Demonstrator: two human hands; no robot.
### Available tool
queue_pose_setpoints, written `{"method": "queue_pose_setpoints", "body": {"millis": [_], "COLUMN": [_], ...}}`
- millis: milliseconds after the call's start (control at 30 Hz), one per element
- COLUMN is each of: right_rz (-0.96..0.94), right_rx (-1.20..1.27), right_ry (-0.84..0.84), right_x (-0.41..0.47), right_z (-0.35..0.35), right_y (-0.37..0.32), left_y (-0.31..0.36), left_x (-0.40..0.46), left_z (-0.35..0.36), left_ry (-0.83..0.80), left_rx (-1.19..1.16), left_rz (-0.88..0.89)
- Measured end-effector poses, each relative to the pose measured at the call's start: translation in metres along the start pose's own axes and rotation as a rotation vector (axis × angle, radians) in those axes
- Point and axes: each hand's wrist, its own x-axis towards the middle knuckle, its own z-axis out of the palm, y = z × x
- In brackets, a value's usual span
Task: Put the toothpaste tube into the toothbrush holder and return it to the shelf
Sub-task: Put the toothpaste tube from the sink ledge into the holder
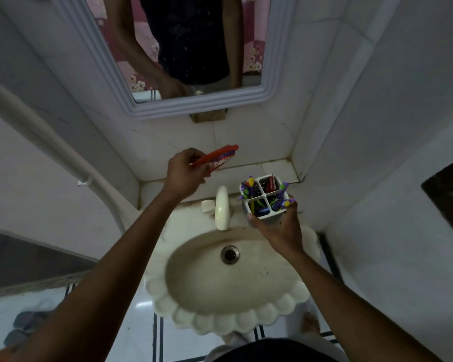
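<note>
My left hand (186,173) grips a red toothpaste tube (217,157) by its flat end, with the cap pointing up and right above the tiled shelf (275,167). My right hand (280,228) holds a white toothbrush holder (266,195) with four compartments, raised over the back right of the sink. Purple toothbrushes and another red tube stand in the holder. The tube in my left hand is apart from the holder, up and to its left.
A cream scalloped sink (230,288) with a drain lies below my hands. A cream tap (221,207) and a soap bar (207,205) sit at its back. A framed mirror (183,48) hangs above the shelf. A white pipe (63,152) runs along the left wall.
</note>
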Motion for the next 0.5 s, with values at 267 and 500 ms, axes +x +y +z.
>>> {"method": "queue_pose_setpoints", "body": {"millis": [267,500], "right_rz": [0.023,-0.013], "right_rx": [-0.060,-0.054], "right_ry": [-0.053,-0.113], "right_x": [0.011,0.009], "right_z": [0.007,-0.005], "right_y": [-0.013,-0.014], "left_y": [0.059,0.068], "left_x": [-0.026,-0.054], "left_z": [0.002,0.053], "left_ry": [-0.103,-0.143], "left_rx": [0.085,0.387], "left_rz": [0.179,0.236]}}
